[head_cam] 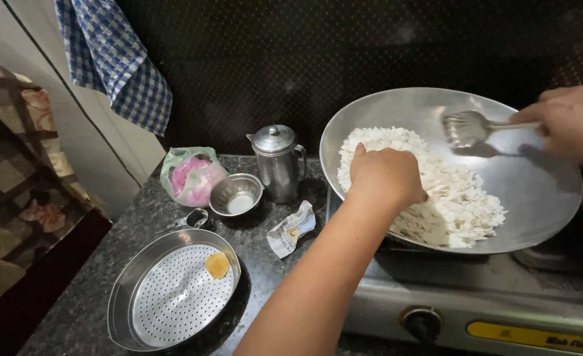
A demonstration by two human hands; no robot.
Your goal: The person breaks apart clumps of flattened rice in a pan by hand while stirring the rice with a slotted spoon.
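Left hand (385,177) being pressed palm-down, fingers curled, into white flakes (436,191) at near-left of wok (542,198); grip on flakes cannot be told. Right hand (571,122) being closed around spatula (466,126) handle, far right. Spatula being held level, blade pointing left, above bare wok wall, just beyond flakes. Left hand nearer flakes.

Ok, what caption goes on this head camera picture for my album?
Left hand in white flakes in a wok; right hand holds a slotted spatula.

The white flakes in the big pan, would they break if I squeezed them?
Probably. The white flakes look thin and dry, so likely brittle and light. They lie loosely heaped under the left hand, so they'd probably scatter when pushed.
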